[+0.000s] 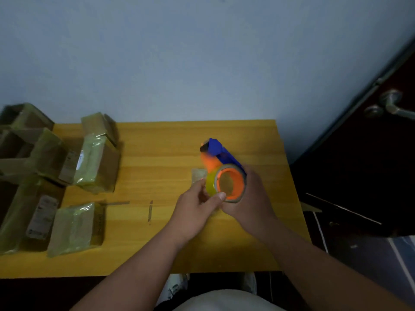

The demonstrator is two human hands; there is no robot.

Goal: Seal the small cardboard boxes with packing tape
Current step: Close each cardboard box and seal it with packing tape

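**Progress check: tape being readied, several boxes already wrapped**

Hands occupy the centre-right of the wooden table (157, 149), both on the tape dispenser (221, 163). The right hand (251, 198) wraps round the far side of the tape roll (226, 186), fingers curled against its orange hub, and carries the weight of the tool, whose blue body angles up and away. The left hand (197, 203) comes in from the near side; its thumb lies on the rim of the roll and the fingers curl at the yellowish tape edge. Judgement: it is picking at or drawing out the free end. Whether a strip is actually between the fingers cannot be told, as motion blur covers that spot. A small clear scrap (198, 175) lies on the table just beyond the left hand.

The cardboard boxes sit well apart from the hands, along the left edge of the table:
- near box (76, 227), flat, with a glossy film across its top: appears taped.
- middle box (96, 164), likewise glossy: appears taped.
- far box (98, 124), small, with shiny wrapping: probably taped.
- open carton (20, 140) at the far left, flaps up, partly off the table.
- long labelled box (29, 218), glossy along its edges.

No box lies under or beside the dispenser. Judgement: several boxes look done; the step in hand is readying the tape, not sealing. Remaining: free the tape end, bring an unsealed box to the centre, run tape over its seam. How many boxes remain unsealed cannot be counted from this view. Two thin strips (150, 212) lie on the table between boxes and hands.
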